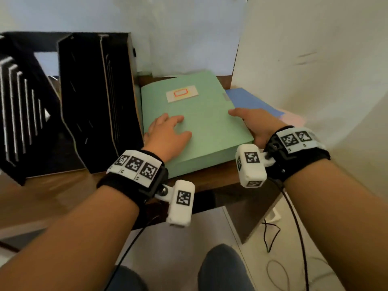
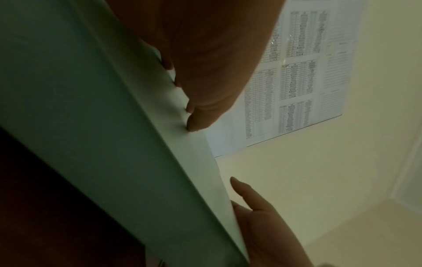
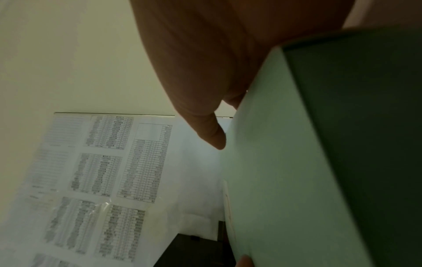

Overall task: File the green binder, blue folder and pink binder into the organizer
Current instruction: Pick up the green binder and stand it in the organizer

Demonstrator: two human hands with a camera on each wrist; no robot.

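Green binder (image 1: 195,120) lies flat on the wooden desk (image 1: 212,177), its left edge just beside the black organizer (image 1: 94,97). Left hand (image 1: 168,135) presses its cover, fingers spread. Right hand (image 1: 255,124) grips its right edge, thumb on top. Blue folder (image 1: 252,101) shows beyond that edge.
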